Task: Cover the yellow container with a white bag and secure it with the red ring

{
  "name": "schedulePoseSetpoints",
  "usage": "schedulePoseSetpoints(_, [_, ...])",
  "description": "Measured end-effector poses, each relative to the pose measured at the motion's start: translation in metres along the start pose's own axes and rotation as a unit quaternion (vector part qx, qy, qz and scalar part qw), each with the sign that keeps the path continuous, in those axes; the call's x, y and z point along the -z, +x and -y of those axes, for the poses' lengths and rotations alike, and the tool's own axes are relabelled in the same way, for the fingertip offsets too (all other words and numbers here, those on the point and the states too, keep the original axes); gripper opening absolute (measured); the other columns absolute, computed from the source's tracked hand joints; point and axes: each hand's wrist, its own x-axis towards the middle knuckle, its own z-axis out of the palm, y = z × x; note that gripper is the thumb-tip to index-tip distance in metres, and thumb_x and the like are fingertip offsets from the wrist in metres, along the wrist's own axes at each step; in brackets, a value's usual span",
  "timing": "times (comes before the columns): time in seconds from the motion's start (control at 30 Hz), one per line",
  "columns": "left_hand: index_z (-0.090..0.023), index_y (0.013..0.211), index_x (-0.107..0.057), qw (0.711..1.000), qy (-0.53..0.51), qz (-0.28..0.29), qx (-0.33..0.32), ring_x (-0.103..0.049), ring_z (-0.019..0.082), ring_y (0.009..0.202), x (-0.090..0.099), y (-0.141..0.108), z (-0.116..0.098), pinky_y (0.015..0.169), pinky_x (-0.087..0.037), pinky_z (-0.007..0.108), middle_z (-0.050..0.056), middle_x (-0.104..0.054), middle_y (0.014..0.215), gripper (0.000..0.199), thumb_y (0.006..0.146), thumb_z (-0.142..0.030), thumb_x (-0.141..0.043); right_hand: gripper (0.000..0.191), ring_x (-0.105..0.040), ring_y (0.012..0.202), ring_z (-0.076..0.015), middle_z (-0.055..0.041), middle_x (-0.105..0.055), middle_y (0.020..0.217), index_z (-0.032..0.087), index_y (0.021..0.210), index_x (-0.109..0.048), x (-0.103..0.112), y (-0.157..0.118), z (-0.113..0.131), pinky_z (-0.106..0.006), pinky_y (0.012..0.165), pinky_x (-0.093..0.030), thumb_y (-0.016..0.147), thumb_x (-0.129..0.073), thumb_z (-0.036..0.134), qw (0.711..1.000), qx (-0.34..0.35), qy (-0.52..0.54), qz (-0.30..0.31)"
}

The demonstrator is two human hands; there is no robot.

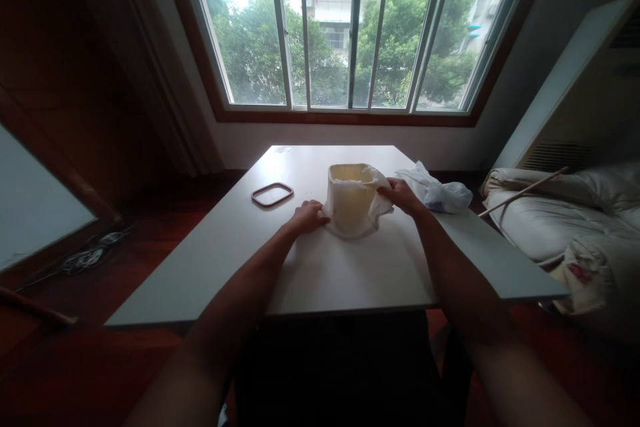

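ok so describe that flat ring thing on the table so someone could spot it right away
Start at the big window, then come down to the pale table beneath it. Left of the cloth-draped container lies a rounded-rectangle frame, dark reddish-brown, flat and alone; nothing else there is an open outline.

Standing near the middle of the table (350, 267), toward its far half: an open container (350, 197) wrapped in a cloth (383, 204), with the left hand (307, 217) lying on the tabletop just left of it, touching the cloth, and the right hand (400, 194) pressing against its right side. Lying left of the container and well apart from it, a lid frame (272, 194); sitting just right of the right hand, a plastic bag (440, 194). Stretching behind the table, a window (350, 27); lying off to the right of the table, bedding (565, 214) with a stick (523, 192) leaning across it.
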Motion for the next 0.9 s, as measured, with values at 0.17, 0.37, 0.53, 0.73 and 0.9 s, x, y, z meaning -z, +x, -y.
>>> schedulePoseSetpoints(0.17, [-0.021,0.066,-0.067,0.997,0.029,-0.003,0.069,-0.065,0.023,0.071,0.015,0.010,-0.007,0.067,-0.052,0.035,0.007,-0.071,0.074,0.012,0.072,-0.032,-0.070,0.043,-0.053,0.054,-0.0120,-0.0028,-0.066,0.079,0.017,0.098,-0.063,-0.006,0.011,0.001,-0.024,0.044,-0.043,0.061,-0.066,0.037,0.985,-0.020,0.109,-0.132])
schedulePoseSetpoints(0.37, [-0.019,0.083,-0.068,0.964,-0.185,-0.159,0.110,-0.060,0.016,0.060,0.035,0.034,-0.033,0.059,-0.050,0.029,0.003,-0.070,0.071,0.014,0.076,-0.030,-0.064,0.038,-0.060,0.064,-0.0155,-0.0066,-0.069,0.084,0.016,0.099,-0.068,-0.005,0.031,0.020,-0.029,0.056,-0.052,0.069,-0.058,0.035,0.962,0.072,0.118,-0.238])
schedulePoseSetpoints(0.53, [-0.018,0.091,-0.066,0.926,-0.294,-0.233,0.038,-0.067,0.017,0.073,0.048,0.069,-0.077,0.068,-0.057,0.031,0.005,-0.072,0.086,0.017,0.081,-0.031,-0.063,0.031,-0.067,0.080,-0.0218,-0.0102,-0.073,0.091,0.015,0.098,-0.073,-0.006,0.041,0.065,-0.036,0.072,-0.058,0.075,-0.061,0.031,0.953,0.155,0.058,-0.253])
schedulePoseSetpoints(0.73, [-0.021,0.134,-0.053,0.960,-0.188,-0.131,-0.163,-0.061,0.029,0.121,0.053,0.107,-0.133,0.098,-0.051,0.042,0.013,-0.060,0.136,0.071,0.070,-0.028,-0.081,0.026,-0.069,0.096,-0.0220,-0.0083,-0.073,0.107,0.016,0.102,-0.075,-0.037,0.052,0.129,-0.040,0.092,-0.056,0.084,-0.062,0.030,0.945,0.291,0.053,-0.139])
schedulePoseSetpoints(0.9, [-0.018,0.122,-0.061,0.974,-0.115,-0.163,-0.110,-0.067,0.023,0.098,0.053,0.135,-0.138,0.087,-0.051,0.034,0.008,-0.072,0.109,0.053,0.071,-0.018,-0.076,0.038,-0.067,0.104,-0.0233,-0.0070,-0.074,0.110,0.019,0.111,-0.073,-0.045,0.061,0.138,-0.041,0.097,-0.052,0.089,-0.062,0.048,0.940,0.333,0.044,-0.055])
